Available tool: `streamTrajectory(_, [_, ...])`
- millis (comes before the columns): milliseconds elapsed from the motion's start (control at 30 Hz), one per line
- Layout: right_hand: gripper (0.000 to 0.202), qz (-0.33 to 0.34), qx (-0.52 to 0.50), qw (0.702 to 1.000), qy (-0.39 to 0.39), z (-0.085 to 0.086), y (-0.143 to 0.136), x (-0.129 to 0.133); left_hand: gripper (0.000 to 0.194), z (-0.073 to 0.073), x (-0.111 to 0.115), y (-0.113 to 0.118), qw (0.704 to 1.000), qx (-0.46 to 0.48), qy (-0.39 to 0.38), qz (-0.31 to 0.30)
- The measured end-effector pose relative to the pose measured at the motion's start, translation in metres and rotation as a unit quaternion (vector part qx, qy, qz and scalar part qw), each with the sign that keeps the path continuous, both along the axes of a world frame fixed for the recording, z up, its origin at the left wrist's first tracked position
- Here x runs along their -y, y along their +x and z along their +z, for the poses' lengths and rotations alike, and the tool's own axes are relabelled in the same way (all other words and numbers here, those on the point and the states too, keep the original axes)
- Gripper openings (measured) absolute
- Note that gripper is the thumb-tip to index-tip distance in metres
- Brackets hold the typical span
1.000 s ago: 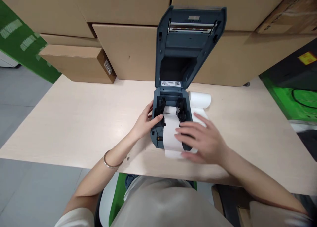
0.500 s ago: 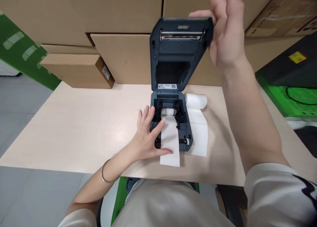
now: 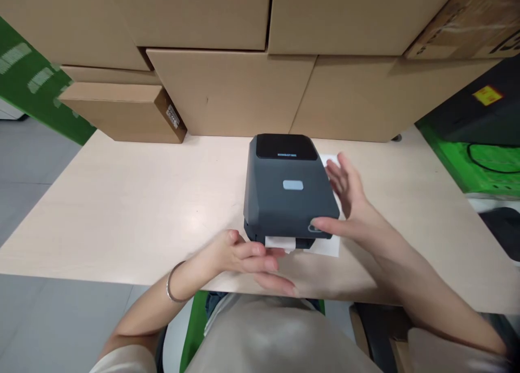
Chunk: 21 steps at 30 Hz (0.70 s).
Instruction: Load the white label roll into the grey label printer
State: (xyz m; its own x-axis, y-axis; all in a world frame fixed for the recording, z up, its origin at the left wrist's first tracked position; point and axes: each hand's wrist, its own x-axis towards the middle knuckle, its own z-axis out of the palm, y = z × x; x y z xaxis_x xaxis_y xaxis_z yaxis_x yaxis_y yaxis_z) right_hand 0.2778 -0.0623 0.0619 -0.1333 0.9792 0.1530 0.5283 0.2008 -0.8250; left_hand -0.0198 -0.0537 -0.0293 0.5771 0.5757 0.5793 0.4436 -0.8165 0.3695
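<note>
A dark grey label printer (image 3: 290, 194) stands on the table with its lid down, or nearly so; a small gap shows along the front. White label paper (image 3: 280, 242) sticks out of its front slot. My left hand (image 3: 247, 258) is just in front of the printer, fingers stretched out beside and below the paper end; whether it touches the paper I cannot tell. My right hand (image 3: 350, 202) is at the printer's right side, fingers spread, with the thumb on the lid's front right corner. More white paper (image 3: 328, 246) lies partly hidden under and behind the printer's right side.
Large cardboard boxes (image 3: 231, 91) are stacked along the table's back edge. A flat cardboard box (image 3: 122, 113) sits at the back left. On the right are a dark box with a yellow label (image 3: 487, 95) and a green surface with a black cable (image 3: 493, 164).
The printer's lid has swung down from upright, hiding the paper roll inside. My right hand has come down with it to the front right corner. My left hand has moved off the paper, lower and forward.
</note>
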Motion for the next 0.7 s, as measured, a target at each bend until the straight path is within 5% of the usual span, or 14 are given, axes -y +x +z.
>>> streamTrajectory(100, [0.143, 0.02, -0.011, 0.998, -0.055, -0.034, 0.005, 0.01, 0.094, 0.023, -0.001, 0.004, 0.985, -0.009, 0.159, -0.065])
streamTrajectory(233, [0.139, 0.036, 0.043, 0.998, 0.023, -0.038, 0.002, 0.017, 0.092, 0.045, -0.007, 0.008, 0.991, -0.022, 0.107, -0.083])
streamTrajectory(400, [0.073, 0.112, 0.173, 0.95, 0.235, -0.039, 0.002, 0.013, 0.091, 0.04, -0.013, 0.011, 0.988, -0.002, 0.111, -0.108])
streamTrajectory(700, [0.064, 0.11, 0.164, 0.924, 0.328, -0.066, 0.0, 0.005, 0.085, 0.037, -0.011, 0.012, 0.987, 0.067, 0.098, -0.11])
